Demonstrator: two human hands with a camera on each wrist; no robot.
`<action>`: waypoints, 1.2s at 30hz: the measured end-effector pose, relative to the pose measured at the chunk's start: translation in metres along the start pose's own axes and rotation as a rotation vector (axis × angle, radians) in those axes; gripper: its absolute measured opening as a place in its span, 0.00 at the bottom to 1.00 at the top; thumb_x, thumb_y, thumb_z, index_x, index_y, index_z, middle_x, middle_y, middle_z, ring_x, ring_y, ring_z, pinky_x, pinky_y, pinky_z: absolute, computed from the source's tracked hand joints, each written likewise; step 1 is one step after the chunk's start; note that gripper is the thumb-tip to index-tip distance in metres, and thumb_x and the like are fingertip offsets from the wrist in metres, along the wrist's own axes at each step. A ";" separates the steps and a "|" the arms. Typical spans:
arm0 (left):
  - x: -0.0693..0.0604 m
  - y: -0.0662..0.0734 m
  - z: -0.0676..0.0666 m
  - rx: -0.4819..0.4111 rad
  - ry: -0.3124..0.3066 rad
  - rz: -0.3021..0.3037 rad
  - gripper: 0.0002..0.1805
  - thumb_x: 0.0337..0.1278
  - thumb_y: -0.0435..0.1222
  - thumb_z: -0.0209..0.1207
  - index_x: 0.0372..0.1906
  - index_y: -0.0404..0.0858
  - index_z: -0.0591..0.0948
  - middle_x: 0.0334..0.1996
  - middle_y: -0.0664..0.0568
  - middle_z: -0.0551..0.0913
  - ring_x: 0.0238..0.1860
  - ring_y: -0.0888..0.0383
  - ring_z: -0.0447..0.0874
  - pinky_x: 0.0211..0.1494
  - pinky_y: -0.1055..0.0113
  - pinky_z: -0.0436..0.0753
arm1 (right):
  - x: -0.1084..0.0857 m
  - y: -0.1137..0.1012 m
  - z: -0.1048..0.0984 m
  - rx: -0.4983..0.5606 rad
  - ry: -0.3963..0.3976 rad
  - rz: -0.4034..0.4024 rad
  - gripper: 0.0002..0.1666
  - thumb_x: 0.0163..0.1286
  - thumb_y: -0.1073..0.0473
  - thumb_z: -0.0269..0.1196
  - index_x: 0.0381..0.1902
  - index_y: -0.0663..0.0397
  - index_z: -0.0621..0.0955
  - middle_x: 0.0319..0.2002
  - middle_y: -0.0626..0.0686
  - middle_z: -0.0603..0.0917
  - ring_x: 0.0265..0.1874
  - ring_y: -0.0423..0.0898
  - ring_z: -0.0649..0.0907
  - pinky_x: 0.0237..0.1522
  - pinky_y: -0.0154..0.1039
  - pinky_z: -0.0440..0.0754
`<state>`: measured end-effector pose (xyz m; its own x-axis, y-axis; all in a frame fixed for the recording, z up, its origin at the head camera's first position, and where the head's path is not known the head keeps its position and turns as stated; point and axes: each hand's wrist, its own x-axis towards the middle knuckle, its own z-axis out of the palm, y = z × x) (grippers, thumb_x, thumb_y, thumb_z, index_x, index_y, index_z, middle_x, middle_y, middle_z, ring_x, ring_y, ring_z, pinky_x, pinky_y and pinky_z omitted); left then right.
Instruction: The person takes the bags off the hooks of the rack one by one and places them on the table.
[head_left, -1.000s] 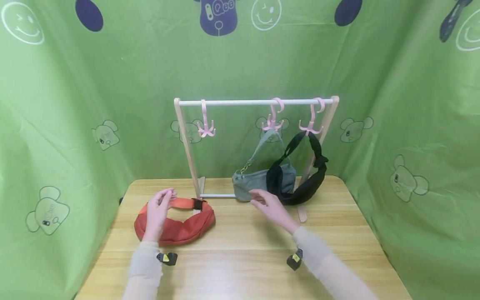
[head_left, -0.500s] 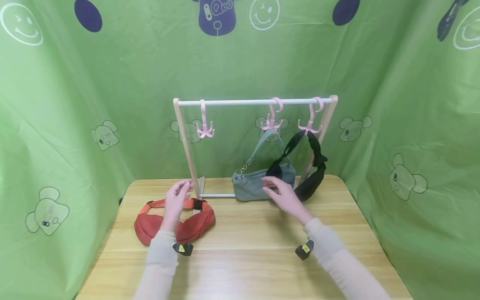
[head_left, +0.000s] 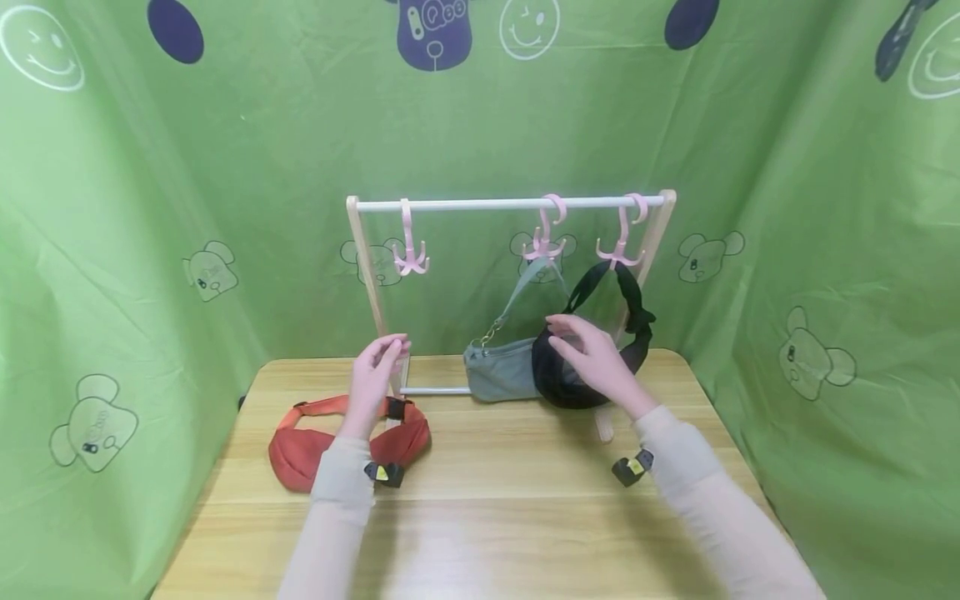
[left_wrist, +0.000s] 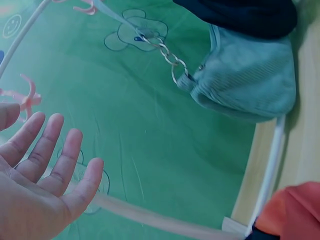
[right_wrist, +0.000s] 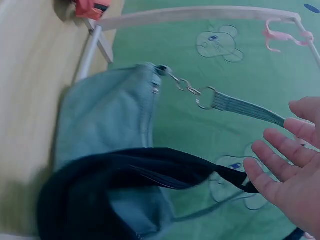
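Observation:
My left hand (head_left: pixel 372 375) is raised over the back of the red waist bag (head_left: pixel 300 462), near the rack's left post. Its fingers (left_wrist: pixel 67 157) are spread loosely around nothing. My right hand (head_left: pixel 596 358) hovers in front of the black bag (head_left: pixel 553 379), fingers relaxed and holding nothing; whether it touches the bag I cannot tell. By its strap, the black bag hangs from the right pink hook (head_left: pixel 621 250). A blue-grey shoulder bag (head_left: pixel 498 371) with a chain link hangs from the middle pink hook (head_left: pixel 543 246), partly covered by the black bag.
The wood-and-metal rack (head_left: pixel 465 205) stands at the back of the wooden table (head_left: pixel 480 517). Its left pink hook (head_left: pixel 410 258) bears no bag. A green printed curtain (head_left: pixel 300 125) encloses the back and sides.
Both hands have risen and moved right and away from me, the left from over the red waist bag toward the rack's left post. The bags hang or lie in about the same places.

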<state>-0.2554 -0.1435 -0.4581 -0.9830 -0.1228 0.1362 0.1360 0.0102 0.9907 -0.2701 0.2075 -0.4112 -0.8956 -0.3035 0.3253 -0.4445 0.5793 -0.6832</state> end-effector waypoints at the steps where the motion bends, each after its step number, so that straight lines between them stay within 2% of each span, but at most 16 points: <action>1: 0.001 0.002 0.002 -0.003 -0.008 0.003 0.18 0.70 0.41 0.54 0.56 0.36 0.79 0.53 0.38 0.83 0.51 0.54 0.84 0.54 0.67 0.82 | 0.002 -0.001 -0.003 -0.007 0.004 -0.002 0.24 0.74 0.54 0.57 0.63 0.57 0.73 0.56 0.60 0.81 0.57 0.55 0.79 0.59 0.54 0.79; 9: 0.009 0.020 0.023 -0.023 -0.065 0.016 0.18 0.70 0.41 0.54 0.57 0.35 0.78 0.57 0.38 0.81 0.60 0.46 0.79 0.59 0.62 0.80 | 0.014 -0.015 -0.025 -0.021 0.048 -0.040 0.22 0.74 0.59 0.56 0.64 0.58 0.73 0.57 0.62 0.80 0.58 0.57 0.78 0.60 0.54 0.78; 13: 0.013 0.026 0.034 -0.026 -0.079 0.034 0.17 0.70 0.39 0.54 0.57 0.35 0.78 0.57 0.39 0.81 0.61 0.45 0.79 0.57 0.64 0.81 | 0.020 -0.023 -0.038 -0.044 0.090 -0.056 0.21 0.74 0.62 0.55 0.63 0.58 0.74 0.57 0.61 0.80 0.58 0.56 0.78 0.60 0.54 0.78; 16: 0.017 0.029 0.042 -0.031 -0.091 0.043 0.17 0.70 0.38 0.53 0.57 0.34 0.78 0.57 0.39 0.81 0.61 0.42 0.78 0.59 0.61 0.80 | 0.026 -0.028 -0.049 -0.060 0.134 -0.083 0.20 0.73 0.64 0.56 0.62 0.60 0.75 0.56 0.62 0.81 0.57 0.57 0.79 0.59 0.54 0.78; 22: 0.022 0.037 0.056 -0.018 -0.133 0.038 0.17 0.70 0.40 0.54 0.57 0.37 0.78 0.58 0.42 0.81 0.61 0.47 0.79 0.62 0.57 0.79 | 0.038 -0.037 -0.066 -0.071 0.212 -0.132 0.20 0.70 0.66 0.58 0.59 0.62 0.76 0.53 0.64 0.82 0.53 0.58 0.81 0.57 0.54 0.79; 26: 0.025 0.042 0.064 -0.020 -0.167 0.031 0.18 0.69 0.41 0.54 0.58 0.38 0.78 0.59 0.43 0.80 0.62 0.46 0.77 0.64 0.54 0.78 | 0.047 -0.042 -0.076 -0.089 0.254 -0.140 0.21 0.68 0.66 0.61 0.59 0.61 0.77 0.55 0.62 0.81 0.50 0.56 0.82 0.55 0.53 0.80; 29: 0.029 0.042 0.069 -0.013 -0.186 0.047 0.19 0.69 0.43 0.55 0.59 0.39 0.78 0.60 0.44 0.80 0.63 0.47 0.76 0.64 0.53 0.77 | 0.054 -0.047 -0.084 -0.105 0.290 -0.147 0.22 0.66 0.66 0.62 0.58 0.60 0.77 0.56 0.59 0.81 0.50 0.53 0.83 0.54 0.49 0.82; 33: 0.034 0.045 0.076 -0.001 -0.194 0.076 0.19 0.69 0.43 0.55 0.59 0.40 0.77 0.60 0.44 0.79 0.63 0.47 0.76 0.64 0.53 0.77 | 0.067 -0.052 -0.091 -0.122 0.359 -0.218 0.21 0.64 0.67 0.64 0.56 0.61 0.79 0.54 0.60 0.82 0.51 0.55 0.82 0.57 0.45 0.81; 36: 0.038 0.045 0.082 0.001 -0.190 0.098 0.19 0.69 0.43 0.55 0.59 0.40 0.77 0.61 0.44 0.79 0.63 0.48 0.76 0.65 0.55 0.76 | 0.078 -0.054 -0.094 -0.133 0.405 -0.266 0.20 0.63 0.67 0.65 0.54 0.62 0.80 0.52 0.61 0.82 0.51 0.57 0.81 0.60 0.46 0.78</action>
<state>-0.2963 -0.0664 -0.4075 -0.9706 0.0681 0.2308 0.2323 0.0143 0.9725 -0.3175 0.2238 -0.2874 -0.6747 -0.1509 0.7225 -0.6332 0.6214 -0.4616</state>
